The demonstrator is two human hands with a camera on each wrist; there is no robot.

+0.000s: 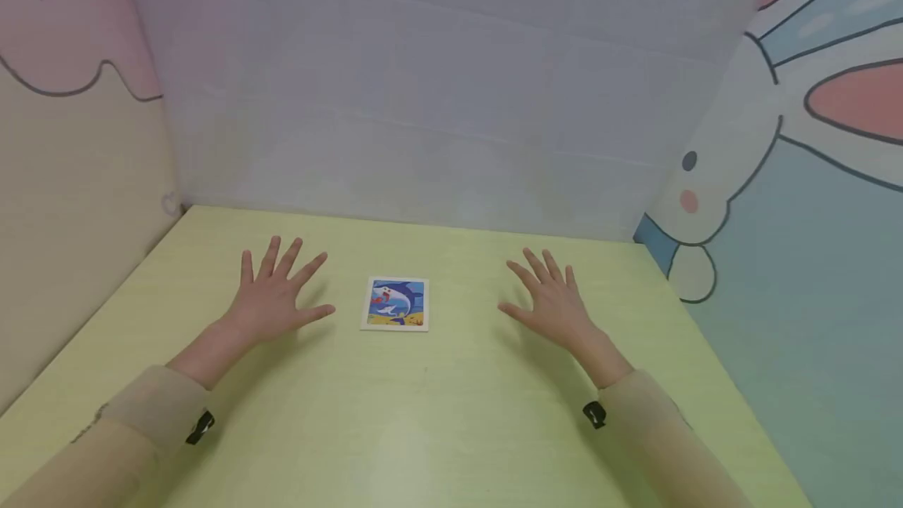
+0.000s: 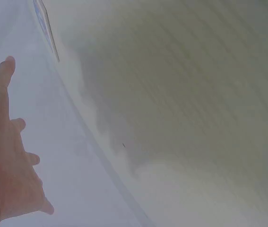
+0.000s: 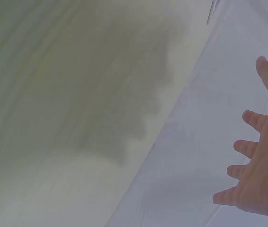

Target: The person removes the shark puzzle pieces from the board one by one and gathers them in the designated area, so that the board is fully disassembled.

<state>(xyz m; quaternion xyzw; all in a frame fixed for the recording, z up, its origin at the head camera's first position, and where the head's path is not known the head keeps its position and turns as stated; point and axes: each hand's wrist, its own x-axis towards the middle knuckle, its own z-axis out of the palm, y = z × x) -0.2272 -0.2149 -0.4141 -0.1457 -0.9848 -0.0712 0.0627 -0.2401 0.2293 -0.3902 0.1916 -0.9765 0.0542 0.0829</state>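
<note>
On the pale yellow-green table lies a small square picture puzzle (image 1: 397, 304) with a white frame, showing a shark-like sea animal on blue. To its left, the left hand (image 1: 271, 300) hovers over the table with fingers spread and nothing held. The right hand (image 1: 557, 304) is on the other side, a bit farther from the puzzle, also spread wide and holding nothing. Each wrist view shows its own hand, the left hand (image 2: 8, 156) and the right hand (image 3: 263, 156), with a shadow on the table below. Only an edge of the puzzle (image 2: 47, 28) shows in the left wrist view.
The table (image 1: 395, 414) meets a plain whitish back wall (image 1: 423, 100). A wall with a cartoon rabbit (image 1: 705, 194) borders the right side, and a pink and cream wall (image 1: 70, 163) borders the left. Both forearms wear light sleeves (image 1: 656, 422) with black clips near the cuffs.
</note>
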